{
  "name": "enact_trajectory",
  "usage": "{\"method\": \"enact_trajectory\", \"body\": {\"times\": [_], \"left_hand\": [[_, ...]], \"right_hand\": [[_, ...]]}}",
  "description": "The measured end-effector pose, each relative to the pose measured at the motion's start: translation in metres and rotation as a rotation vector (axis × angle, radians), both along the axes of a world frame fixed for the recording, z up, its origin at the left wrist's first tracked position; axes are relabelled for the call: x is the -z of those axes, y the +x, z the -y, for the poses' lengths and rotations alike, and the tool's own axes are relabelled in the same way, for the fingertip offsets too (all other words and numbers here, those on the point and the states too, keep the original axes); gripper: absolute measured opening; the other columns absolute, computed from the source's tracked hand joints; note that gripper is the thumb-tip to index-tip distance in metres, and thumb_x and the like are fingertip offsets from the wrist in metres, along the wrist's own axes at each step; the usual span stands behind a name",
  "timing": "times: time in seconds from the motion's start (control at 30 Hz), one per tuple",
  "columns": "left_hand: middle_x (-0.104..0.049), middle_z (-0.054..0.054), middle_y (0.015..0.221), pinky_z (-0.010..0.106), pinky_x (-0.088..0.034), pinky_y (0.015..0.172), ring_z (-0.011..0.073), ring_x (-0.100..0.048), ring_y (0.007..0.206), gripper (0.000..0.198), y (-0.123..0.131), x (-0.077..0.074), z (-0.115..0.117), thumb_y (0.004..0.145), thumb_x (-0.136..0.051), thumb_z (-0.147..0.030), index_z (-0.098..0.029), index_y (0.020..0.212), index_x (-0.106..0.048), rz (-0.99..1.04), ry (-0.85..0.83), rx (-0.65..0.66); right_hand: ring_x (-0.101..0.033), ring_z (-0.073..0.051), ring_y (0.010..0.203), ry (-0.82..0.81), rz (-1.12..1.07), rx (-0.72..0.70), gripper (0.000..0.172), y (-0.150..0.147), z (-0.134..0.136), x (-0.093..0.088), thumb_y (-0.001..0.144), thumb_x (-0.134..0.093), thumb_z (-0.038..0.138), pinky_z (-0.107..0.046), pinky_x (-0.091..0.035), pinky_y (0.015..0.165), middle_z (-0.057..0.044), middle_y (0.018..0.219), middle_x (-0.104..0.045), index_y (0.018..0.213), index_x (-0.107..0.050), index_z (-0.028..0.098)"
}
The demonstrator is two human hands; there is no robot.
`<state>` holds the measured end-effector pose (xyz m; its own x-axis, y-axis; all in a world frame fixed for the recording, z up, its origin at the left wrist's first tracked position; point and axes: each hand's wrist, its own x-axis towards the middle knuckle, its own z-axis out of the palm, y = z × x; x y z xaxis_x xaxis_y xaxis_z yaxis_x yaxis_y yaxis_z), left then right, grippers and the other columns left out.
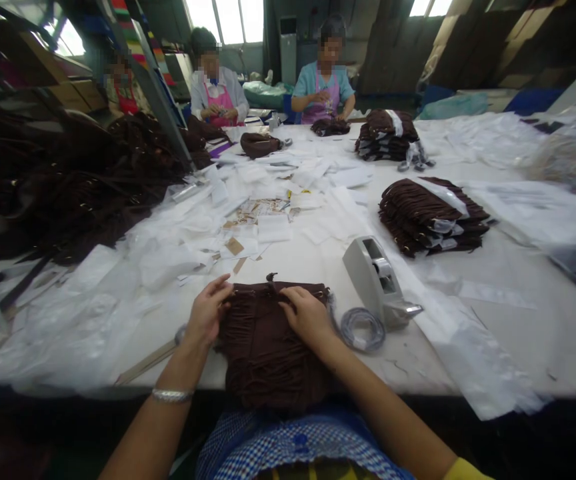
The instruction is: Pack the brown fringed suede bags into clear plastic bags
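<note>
A dark brown fringed bag lies at the table's near edge, its lower part hanging toward my lap. At its upper left corner is my left hand, the fingers apart and loosely curved against the edge. My right hand rests over the upper right part, fingers bent and pinching near the top seam. A small dark tab sticks up from the middle of the top edge. Right of the bag lies a coiled grey strap or cord, beside a grey tape dispenser.
Two stacks of brown fringed bags, a nearer one and a farther one, stand at right. Brown bags heap up at left beside a metal post. White paper and plastic cover much of the table. Several co-workers sit opposite.
</note>
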<state>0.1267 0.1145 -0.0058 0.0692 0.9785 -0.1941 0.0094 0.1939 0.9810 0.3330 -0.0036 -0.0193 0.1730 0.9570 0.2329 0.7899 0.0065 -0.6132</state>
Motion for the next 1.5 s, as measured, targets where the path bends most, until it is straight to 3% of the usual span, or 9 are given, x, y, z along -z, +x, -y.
{"method": "enact_trajectory", "body": {"times": [0.17, 0.23, 0.37, 0.53, 0.67, 0.83, 0.97, 1.2, 1.5], "left_hand": [[-0.063, 0.004, 0.114, 0.026, -0.05, 0.078, 0.0151, -0.063, 0.096, 0.043, -0.015, -0.012, 0.002, 0.076, -0.067, -0.04, -0.024, 0.115, -0.06, -0.09, 0.306, -0.308], [-0.061, 0.006, 0.126, 0.033, -0.05, 0.091, 0.0197, -0.06, 0.11, 0.046, -0.01, -0.017, 0.006, 0.08, -0.066, -0.038, -0.026, 0.123, -0.057, -0.344, 0.502, -0.135], [-0.064, 0.009, 0.127, 0.043, -0.046, 0.1, 0.027, -0.059, 0.116, 0.057, 0.019, -0.016, 0.015, 0.077, -0.07, -0.032, -0.026, 0.132, -0.055, -0.722, 0.675, 0.563], [-0.068, 0.006, 0.12, 0.04, -0.049, 0.096, 0.0247, -0.063, 0.109, 0.042, 0.048, -0.019, 0.007, 0.079, -0.066, -0.025, -0.027, 0.121, -0.065, -0.743, 0.743, 0.72], [-0.073, 0.005, 0.099, 0.035, -0.052, 0.089, 0.0217, -0.068, 0.093, 0.02, 0.044, -0.019, 0.0, 0.081, -0.065, -0.033, -0.022, 0.096, -0.074, -0.524, 0.575, 0.59], [-0.069, 0.007, 0.097, 0.031, -0.055, 0.075, 0.0184, -0.068, 0.081, 0.05, 0.016, -0.002, 0.003, 0.079, -0.065, -0.034, -0.015, 0.124, -0.059, -0.321, 0.304, 0.156], [-0.063, 0.011, 0.122, 0.036, -0.052, 0.091, 0.0226, -0.061, 0.111, 0.052, -0.005, -0.014, 0.014, 0.082, -0.062, -0.028, -0.021, 0.132, -0.052, -0.498, 0.508, -0.213], [-0.064, 0.008, 0.121, 0.04, -0.053, 0.095, 0.0241, -0.063, 0.109, 0.031, 0.032, -0.041, 0.05, 0.084, -0.066, -0.035, -0.026, 0.113, -0.068, -0.55, 0.696, 0.614], [-0.068, 0.006, 0.116, 0.043, -0.053, 0.099, 0.024, -0.062, 0.111, 0.022, 0.035, -0.009, 0.1, 0.089, -0.06, -0.037, -0.025, 0.103, -0.071, -0.452, 0.506, 0.332]], "right_hand": [[-0.064, -0.02, 0.098, 0.018, -0.02, -0.003, 0.022, 0.001, -0.002, 0.002, 0.091, -0.057, 0.022, -0.028, -0.05, 0.083, -0.004, 0.11, -0.069, 0.111, -0.066, 0.025], [-0.064, -0.02, 0.098, 0.045, -0.062, -0.015, 0.02, 0.002, -0.003, 0.003, 0.091, -0.057, 0.02, -0.029, -0.049, 0.084, -0.004, 0.108, -0.069, 0.108, -0.067, 0.024], [-0.064, -0.019, 0.097, 0.098, -0.166, -0.014, 0.018, 0.005, -0.004, 0.006, 0.091, -0.055, 0.019, -0.03, -0.048, 0.086, -0.004, 0.106, -0.069, 0.104, -0.066, 0.023], [-0.063, -0.02, 0.097, 0.115, -0.236, -0.004, 0.015, 0.008, -0.004, 0.009, 0.09, -0.054, 0.019, -0.032, -0.047, 0.087, -0.004, 0.102, -0.069, 0.101, -0.065, 0.021], [-0.063, -0.021, 0.098, 0.125, -0.264, 0.015, 0.017, 0.009, -0.004, 0.01, 0.09, -0.054, 0.019, -0.032, -0.046, 0.088, -0.005, 0.103, -0.069, 0.103, -0.064, 0.021], [-0.063, -0.02, 0.096, 0.149, -0.272, -0.018, 0.014, 0.008, -0.002, 0.006, 0.09, -0.055, 0.018, -0.031, -0.047, 0.086, -0.004, 0.1, -0.069, 0.099, -0.065, 0.021], [-0.062, -0.019, 0.098, 0.194, -0.237, -0.061, 0.017, 0.008, 0.0, 0.006, 0.09, -0.055, 0.015, -0.031, -0.048, 0.089, -0.004, 0.102, -0.069, 0.099, -0.067, 0.022], [-0.064, -0.019, 0.102, 0.3, -0.214, -0.048, 0.024, 0.007, 0.003, 0.009, 0.092, -0.051, 0.014, -0.032, -0.051, 0.094, -0.006, 0.108, -0.07, 0.103, -0.069, 0.024], [-0.068, -0.017, 0.071, -0.053, -0.45, 0.042, 0.018, -0.003, 0.034, -0.023, 0.093, -0.055, 0.032, -0.026, -0.051, 0.068, -0.003, 0.081, -0.073, 0.091, -0.068, 0.02]]}}
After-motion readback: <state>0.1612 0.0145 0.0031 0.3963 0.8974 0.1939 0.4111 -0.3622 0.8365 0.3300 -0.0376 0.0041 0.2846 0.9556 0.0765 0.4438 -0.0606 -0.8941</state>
